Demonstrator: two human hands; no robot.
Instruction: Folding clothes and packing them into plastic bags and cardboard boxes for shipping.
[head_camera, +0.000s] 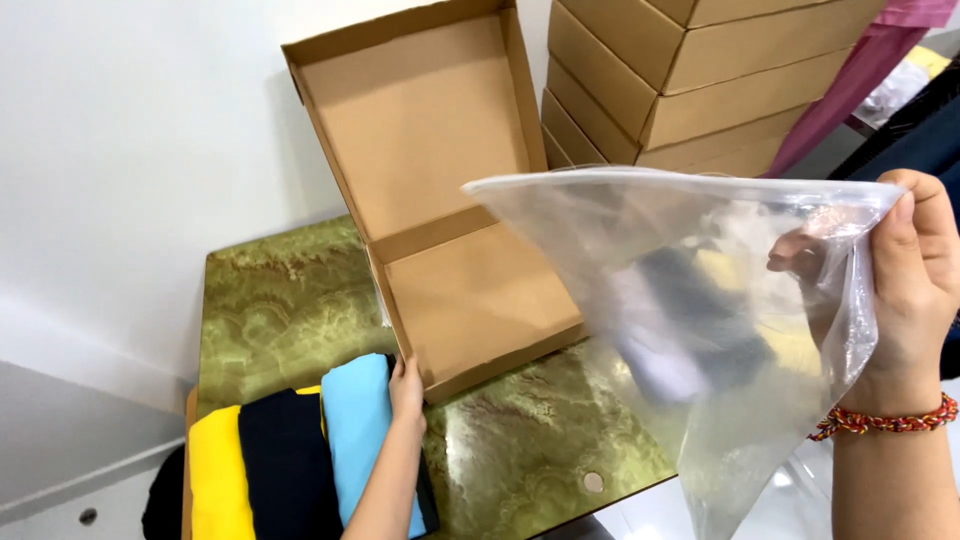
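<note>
My right hand (915, 285) holds up a clear plastic bag (700, 320) by its top right corner, fingers pinched on the film; the bag hangs open in front of the table. My left hand (405, 385) rests on a light blue folded garment (358, 430) at the near left, close to the front corner of an open brown cardboard box (470, 300). The box is empty and its lid (415, 120) stands upright against the wall. A black folded garment (285, 460) and a yellow one (218, 475) lie beside the blue one.
The green marbled tabletop (280, 300) carries the box and clothes. A stack of closed cardboard boxes (680, 80) stands at the back right. A pink plastic sheet (860, 70) hangs beyond it. The white wall (130, 150) runs along the left.
</note>
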